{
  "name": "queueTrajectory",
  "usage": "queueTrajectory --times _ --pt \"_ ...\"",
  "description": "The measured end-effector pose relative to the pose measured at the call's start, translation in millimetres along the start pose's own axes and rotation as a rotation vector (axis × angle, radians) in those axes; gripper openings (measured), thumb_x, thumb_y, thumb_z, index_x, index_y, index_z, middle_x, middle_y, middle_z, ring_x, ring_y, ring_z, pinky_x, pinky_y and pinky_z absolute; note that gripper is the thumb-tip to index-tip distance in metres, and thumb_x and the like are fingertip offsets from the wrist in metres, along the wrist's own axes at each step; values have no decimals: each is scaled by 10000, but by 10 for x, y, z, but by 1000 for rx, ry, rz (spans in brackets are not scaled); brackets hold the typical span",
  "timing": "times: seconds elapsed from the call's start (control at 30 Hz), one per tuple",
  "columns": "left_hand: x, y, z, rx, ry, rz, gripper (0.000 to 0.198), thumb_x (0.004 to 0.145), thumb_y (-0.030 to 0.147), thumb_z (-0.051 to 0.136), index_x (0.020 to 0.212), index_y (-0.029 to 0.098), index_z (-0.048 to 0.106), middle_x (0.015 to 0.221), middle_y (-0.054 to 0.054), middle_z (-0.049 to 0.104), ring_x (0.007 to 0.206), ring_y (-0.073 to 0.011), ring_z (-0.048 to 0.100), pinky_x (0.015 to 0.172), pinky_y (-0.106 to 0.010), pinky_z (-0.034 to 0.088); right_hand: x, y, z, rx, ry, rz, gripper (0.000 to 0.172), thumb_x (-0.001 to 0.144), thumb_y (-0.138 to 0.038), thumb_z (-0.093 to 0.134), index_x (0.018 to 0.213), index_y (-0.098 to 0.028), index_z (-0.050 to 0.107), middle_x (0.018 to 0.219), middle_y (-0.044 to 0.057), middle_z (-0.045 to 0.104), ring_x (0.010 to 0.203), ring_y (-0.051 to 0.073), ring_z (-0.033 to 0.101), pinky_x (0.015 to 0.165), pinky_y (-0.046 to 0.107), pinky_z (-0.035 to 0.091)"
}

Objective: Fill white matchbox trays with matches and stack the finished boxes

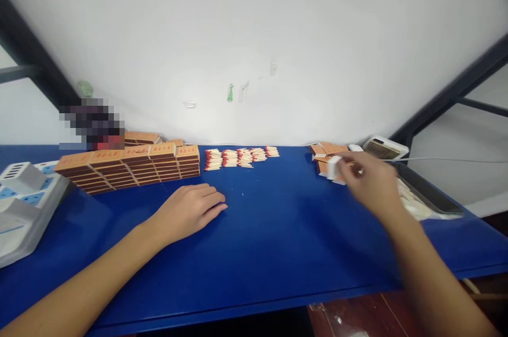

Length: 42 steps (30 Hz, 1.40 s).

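My left hand (189,211) rests palm down on the blue table (270,242), fingers loosely together and flat, holding nothing. My right hand (371,181) is blurred by motion at the right; its fingers pinch a small white matchbox tray (333,166) beside a loose pile of orange-brown matchbox sleeves (327,152). Several small bundles of red-tipped matches (240,157) lie in a row at the back middle. A long stack of filled matchboxes (130,167) stands at the back left, just beyond my left hand.
A grey-white power strip (24,205) sits at the far left edge. At the right, a dark tray (431,191) holds pale matchsticks, and a phone (384,147) with a white cable lies behind it. A white wall closes the back.
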<state>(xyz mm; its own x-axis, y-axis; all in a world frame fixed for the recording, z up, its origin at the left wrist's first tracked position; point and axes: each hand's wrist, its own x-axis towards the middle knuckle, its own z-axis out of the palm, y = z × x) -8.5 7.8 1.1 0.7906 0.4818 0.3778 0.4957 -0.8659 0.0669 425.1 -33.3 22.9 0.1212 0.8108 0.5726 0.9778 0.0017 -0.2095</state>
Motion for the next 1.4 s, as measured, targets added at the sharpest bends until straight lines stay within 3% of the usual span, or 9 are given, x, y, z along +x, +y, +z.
queueTrajectory --times 0.1,0.17,0.23,0.3,0.4,0.5,0.67,0.93,1.4 --pt "-6 26 7 -51 21 -51 279 1083 384 576 1241 194 707 978 -53 770 879 -213 740 763 -326 565 59 -763 229 245 -301 -294 268 1024 -288 523 1138 -230 759 1086 119 783 940 273 729 846 392 551" --pt "-8 38 0 -84 19 -102 424 1037 477 644 1367 210 647 1026 -60 757 913 -226 733 777 -337 571 37 -1232 382 326 -468 -487 297 1065 -251 485 1195 -237 751 1096 106 768 955 243 730 839 364 551" --pt "-5 48 -11 -109 -11 -145 599 963 581 709 1424 213 607 1079 -76 735 954 -253 720 794 -364 577 28 -1570 498 316 -543 -629 298 1081 -245 488 1229 -226 745 1042 97 753 895 223 721 768 331 535" --pt "3 56 -15 -132 -56 -162 665 910 629 746 1404 202 619 1100 -87 711 986 -275 700 818 -394 577 89 -1711 578 329 -551 -688 279 1087 -257 508 1238 -226 739 1054 90 752 909 216 713 774 320 521" --pt "17 61 2 -184 -104 -163 535 913 568 761 1303 211 677 1089 -75 686 1005 -273 674 852 -408 565 333 -1517 682 362 -463 -583 221 1064 -279 563 1158 -228 756 1095 89 766 979 232 702 852 344 511" --pt "19 52 29 -236 -122 -175 386 929 466 753 1220 217 702 1084 -68 673 1019 -265 661 864 -406 553 606 -1030 805 321 -370 -339 187 1011 -267 596 1040 -203 769 1042 100 763 921 243 680 851 364 502" --pt "-2 24 40 -293 -77 -218 447 884 441 770 1252 212 666 1097 -72 667 1032 -268 644 915 -431 542 721 -468 1010 299 -340 -230 192 944 -330 656 1012 -183 761 965 102 717 764 225 618 761 368 500" --pt "2 46 32 -357 -81 -209 317 862 387 777 1129 237 690 1063 -51 658 990 -247 612 879 -415 517 670 -436 1249 295 -345 -262 181 973 -324 598 937 -193 717 975 102 647 867 248 618 839 391 501" --pt "24 59 69 -352 -84 -205 224 931 400 736 1072 234 683 1034 -50 663 972 -243 603 859 -404 506 584 -537 1210 242 -405 -241 162 1004 -298 542 911 -197 627 1001 124 647 919 270 635 870 411 515"
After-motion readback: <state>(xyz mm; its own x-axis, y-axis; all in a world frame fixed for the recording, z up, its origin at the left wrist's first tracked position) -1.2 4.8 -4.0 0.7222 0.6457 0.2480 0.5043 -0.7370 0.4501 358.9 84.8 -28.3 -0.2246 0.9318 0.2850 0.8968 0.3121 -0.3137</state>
